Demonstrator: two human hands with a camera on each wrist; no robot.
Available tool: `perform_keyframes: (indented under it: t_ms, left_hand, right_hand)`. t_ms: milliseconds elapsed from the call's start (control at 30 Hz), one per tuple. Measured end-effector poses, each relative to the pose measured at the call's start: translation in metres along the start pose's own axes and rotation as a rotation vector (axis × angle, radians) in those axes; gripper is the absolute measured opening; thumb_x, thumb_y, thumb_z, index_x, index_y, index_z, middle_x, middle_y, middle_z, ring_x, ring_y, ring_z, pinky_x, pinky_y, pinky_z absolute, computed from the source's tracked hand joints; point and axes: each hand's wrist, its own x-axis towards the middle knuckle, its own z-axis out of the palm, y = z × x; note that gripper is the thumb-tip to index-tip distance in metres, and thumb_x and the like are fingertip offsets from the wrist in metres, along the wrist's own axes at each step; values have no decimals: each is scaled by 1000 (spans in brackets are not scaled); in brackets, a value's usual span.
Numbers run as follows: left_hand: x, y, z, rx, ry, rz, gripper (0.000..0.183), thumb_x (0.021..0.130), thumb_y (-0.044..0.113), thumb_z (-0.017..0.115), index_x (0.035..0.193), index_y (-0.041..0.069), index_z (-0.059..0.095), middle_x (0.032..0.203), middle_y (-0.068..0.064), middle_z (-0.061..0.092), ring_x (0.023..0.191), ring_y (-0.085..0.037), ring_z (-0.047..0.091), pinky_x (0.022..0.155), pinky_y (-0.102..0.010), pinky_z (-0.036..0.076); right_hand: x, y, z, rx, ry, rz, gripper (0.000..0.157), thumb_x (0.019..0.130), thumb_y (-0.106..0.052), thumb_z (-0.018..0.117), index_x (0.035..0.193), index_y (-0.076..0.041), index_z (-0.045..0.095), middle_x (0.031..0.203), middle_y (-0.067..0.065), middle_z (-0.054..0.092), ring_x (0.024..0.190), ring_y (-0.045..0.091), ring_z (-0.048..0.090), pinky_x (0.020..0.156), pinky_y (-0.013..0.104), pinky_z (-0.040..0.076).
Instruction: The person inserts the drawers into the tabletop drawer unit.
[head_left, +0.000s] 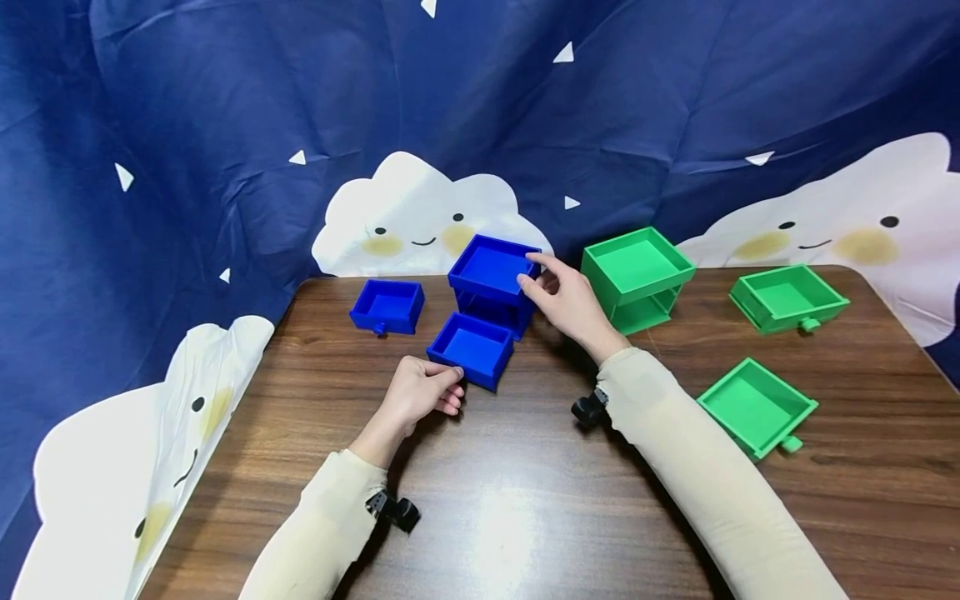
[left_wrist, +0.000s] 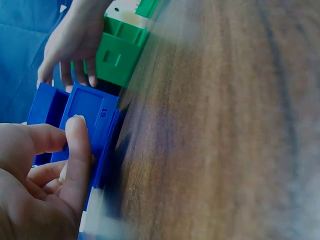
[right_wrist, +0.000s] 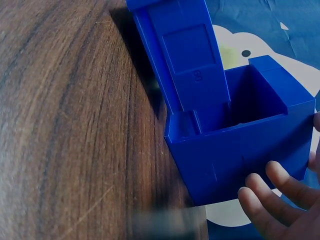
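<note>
A brown table [head_left: 555,483] bears a blue drawer [head_left: 387,307], blue cabinet [head_left: 491,267], green cabinet [head_left: 637,265], two green drawers [head_left: 789,298] [head_left: 757,407].

The person's left arm [head_left: 315,533] is slanting forward across the table [head_left: 585,517], its pale sleeve [head_left: 341,483] ending short of a bare wrist [head_left: 381,437]. The left hand [head_left: 420,387] is pinching with thumb and forefinger, the other fingers curling beneath. The right arm [head_left: 705,458] is angling inward toward the table's far edge, and the right hand [head_left: 566,300] is lying closer to that edge than the left. Its thumb and forefinger are spreading apart while the remaining fingers, in the right wrist view, are extending loosely, slightly bent.
</note>
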Motion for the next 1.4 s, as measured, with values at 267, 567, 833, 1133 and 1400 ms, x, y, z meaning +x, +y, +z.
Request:
perform_keyframes:
  t_ms: [267,567,833,1133,1400]
  left_hand:
    - [4,2,2,-13,-4,9,26,104,2,64,112,-22,71,64,-2,69,50,-6,66,54,-24,60]
    - [8,3,4,-21,-3,14,27,104,2,65,112,-23,71,64,-2,70,51,-7,67,54,-24,61]
    - [15,0,5,-19,-11,19,27,103,2,66,112,-22,71,65,-3,70,50,-7,67,54,-25,60]
    - [15,3,6,-7,-15,23,26,103,2,65,112,-21,72,65,-3,70,51,-7,67,54,-24,60]
    - [20,0,8,-8,-17,22,25,104,2,65,110,-21,72,64,-2,69,51,-7,67,54,-24,60]
  right_hand:
    - [0,0,1,6,16,-7,50,107,-32,69,150,-8,62,103,13,69,95,29,67,88,40,53]
    - [0,1,1,21,34,-18,50,106,-31,69,149,-7,63,101,14,68,94,29,67,87,39,53]
    - [-1,0,0,16,24,-7,50,106,-31,69,151,-8,62,102,14,68,95,29,67,88,40,53]
    - [-2,1,4,20,26,6,50,107,-31,68,151,-8,61,103,13,69,96,28,67,89,39,54]
    - [-2,-2,2,34,21,13,50,107,-31,69,151,-9,62,104,15,69,96,31,68,90,42,54]
